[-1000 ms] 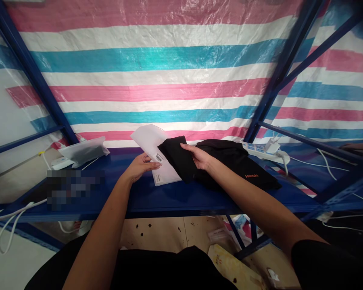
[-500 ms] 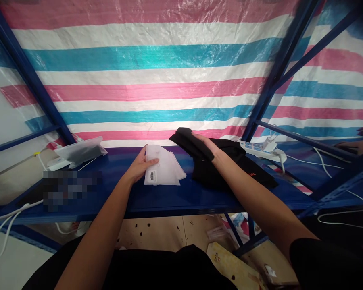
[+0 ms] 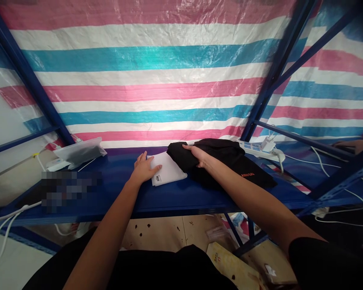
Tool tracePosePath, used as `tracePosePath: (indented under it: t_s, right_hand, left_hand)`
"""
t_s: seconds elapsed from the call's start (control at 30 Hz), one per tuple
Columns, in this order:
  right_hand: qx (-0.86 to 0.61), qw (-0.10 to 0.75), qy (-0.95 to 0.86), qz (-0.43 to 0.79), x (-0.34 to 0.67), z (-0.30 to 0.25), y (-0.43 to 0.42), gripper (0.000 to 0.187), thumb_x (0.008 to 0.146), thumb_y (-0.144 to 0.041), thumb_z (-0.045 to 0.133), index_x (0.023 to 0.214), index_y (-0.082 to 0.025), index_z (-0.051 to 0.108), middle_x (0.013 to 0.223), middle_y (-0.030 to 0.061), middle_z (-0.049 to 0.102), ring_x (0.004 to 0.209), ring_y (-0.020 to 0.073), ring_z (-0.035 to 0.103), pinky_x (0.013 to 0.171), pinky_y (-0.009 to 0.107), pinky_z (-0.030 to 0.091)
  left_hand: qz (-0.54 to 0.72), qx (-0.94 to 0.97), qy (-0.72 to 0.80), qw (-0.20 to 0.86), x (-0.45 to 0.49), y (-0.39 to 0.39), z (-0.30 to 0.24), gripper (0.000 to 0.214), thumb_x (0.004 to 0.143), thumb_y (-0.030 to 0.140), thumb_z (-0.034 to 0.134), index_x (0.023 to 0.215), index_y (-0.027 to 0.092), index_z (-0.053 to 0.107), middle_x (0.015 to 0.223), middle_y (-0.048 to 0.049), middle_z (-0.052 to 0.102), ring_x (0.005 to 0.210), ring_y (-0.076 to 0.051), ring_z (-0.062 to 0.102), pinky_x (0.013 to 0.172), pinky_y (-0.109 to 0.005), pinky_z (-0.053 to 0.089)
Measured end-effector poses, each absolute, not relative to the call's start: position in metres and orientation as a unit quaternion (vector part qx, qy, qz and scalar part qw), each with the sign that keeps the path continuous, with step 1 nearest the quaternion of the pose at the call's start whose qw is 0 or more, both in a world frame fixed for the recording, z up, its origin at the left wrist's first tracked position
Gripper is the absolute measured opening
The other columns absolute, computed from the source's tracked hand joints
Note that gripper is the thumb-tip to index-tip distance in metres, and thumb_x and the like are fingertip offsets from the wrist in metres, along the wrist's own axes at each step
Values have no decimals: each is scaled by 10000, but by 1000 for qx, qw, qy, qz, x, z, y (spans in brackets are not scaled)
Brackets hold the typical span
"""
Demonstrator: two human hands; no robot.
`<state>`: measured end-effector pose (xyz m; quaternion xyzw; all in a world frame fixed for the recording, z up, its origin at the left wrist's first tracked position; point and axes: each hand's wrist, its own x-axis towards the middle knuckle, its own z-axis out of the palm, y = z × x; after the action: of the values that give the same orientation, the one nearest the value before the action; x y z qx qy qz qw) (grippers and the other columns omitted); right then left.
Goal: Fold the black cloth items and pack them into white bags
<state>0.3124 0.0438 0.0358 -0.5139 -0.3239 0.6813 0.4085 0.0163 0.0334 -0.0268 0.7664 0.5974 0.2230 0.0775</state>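
My left hand [image 3: 145, 166] lies with its fingers apart on the left edge of a white plastic packet [image 3: 170, 170], which bears a small barcode label. The packet rests on the blue shelf [image 3: 166, 201]. With thumb on top, my right hand [image 3: 199, 155] grips a folded black cloth [image 3: 181, 154], whose left end overlaps the packet's upper right corner. Right behind and beside that hand, a black garment [image 3: 222, 147] with orange lettering is spread on the shelf. The fingers of my right hand are partly hidden by the cloth.
A white power strip [image 3: 255, 150] with plugs lies to the right. On the left are a translucent plastic bag [image 3: 81, 151] and white cables [image 3: 9, 219]. Blue posts frame a striped tarp [image 3: 157, 92]. Boxes [image 3: 230, 264] sit below. Another person's hand [image 3: 355, 145] shows at far right.
The fanned white packets now lie flat and even on the shelf, and my left hand's grip has loosened onto them. My right hand has lowered the folded black cloth against the packet.
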Motion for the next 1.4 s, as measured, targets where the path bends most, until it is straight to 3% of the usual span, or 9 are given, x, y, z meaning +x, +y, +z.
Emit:
tracePosePath:
  t_s: [0.17, 0.33, 0.43, 0.57, 0.67, 0.83, 1.0, 1.17, 1.4]
  right_hand:
    - [-457, 437, -313, 709, 301, 45, 31, 433, 1141, -505, 523, 1156, -123, 726, 816, 109, 812, 648, 229, 773, 647, 329, 679]
    - [-334, 332, -348, 811, 290, 56, 15, 588, 1159, -596, 373, 1271, -113, 689, 917, 130, 829, 753, 274, 816, 683, 390, 693]
    - [-258, 214, -363, 869, 288, 59, 11, 793, 1118, -746, 236, 1422, -126, 626, 1089, 189, 828, 916, 340, 833, 656, 430, 695]
    - [-210, 171, -357, 894, 294, 59, 13, 920, 1067, -837, 167, 1490, -130, 576, 1212, 225, 801, 1136, 409, 790, 677, 449, 705]
    - [-199, 187, -355, 894, 301, 60, 14, 911, 1063, -839, 223, 1505, -117, 559, 1330, 260, 751, 1288, 454, 717, 681, 417, 703]
    - [-227, 149, -349, 897, 301, 57, 15, 756, 1098, -731, 292, 1506, -155, 563, 1426, 257, 697, 1318, 472, 697, 640, 408, 694]
    - [-271, 83, -347, 894, 297, 59, 13, 633, 1123, -590, 274, 1506, -191, 583, 1532, 240, 640, 1299, 473, 710, 626, 430, 700]
    - [-293, 152, -379, 865, 299, 71, 3, 819, 1042, -796, 338, 1423, -134, 634, 1333, 287, 748, 1184, 511, 746, 531, 459, 665]
    - [-292, 314, -409, 805, 300, 66, 8, 969, 961, -971, 238, 1172, -142, 693, 1001, 206, 810, 941, 319, 810, 724, 366, 674]
  left_hand:
    - [355, 758, 536, 111, 21, 30, -22, 754, 1015, 726, 575, 1558, 204, 624, 1786, -214, 349, 1670, -460, 259, 1318, -678, 244]
    - [485, 788, 346, 155, 34, 12, -3, 812, 1003, 577, 716, 1703, 302, 411, 1774, -152, 387, 1622, -364, 403, 1248, -539, 451]
    - [534, 784, 297, 109, 39, 6, 7, 570, 1005, 462, 736, 1529, 269, 621, 1702, -137, 493, 1567, -340, 484, 1280, -521, 421]
    - [584, 711, 308, 243, 38, 10, 8, 287, 1007, 468, 702, 1121, 211, 764, 1287, -106, 776, 1197, -291, 741, 1112, -488, 578]
    - [613, 650, 303, 332, 34, 13, 7, 328, 963, 533, 745, 968, 205, 739, 1325, -115, 773, 1194, -307, 741, 1059, -503, 610]
    - [534, 721, 261, 357, 30, 8, 12, 316, 978, 515, 764, 991, 213, 856, 1527, -139, 679, 1479, -372, 581, 1259, -517, 435]
    - [547, 667, 278, 423, 33, 7, 9, 430, 949, 531, 806, 1244, 219, 832, 1232, -97, 812, 1179, -317, 755, 1082, -453, 579]
    - [640, 547, 271, 466, 32, 15, 8, 513, 874, 525, 884, 1258, 190, 816, 1230, -124, 820, 1157, -310, 774, 992, -422, 622]
    - [728, 423, 257, 475, 17, 25, 12, 576, 926, 619, 813, 1283, 169, 777, 1377, -168, 764, 1294, -314, 730, 1064, -445, 621]
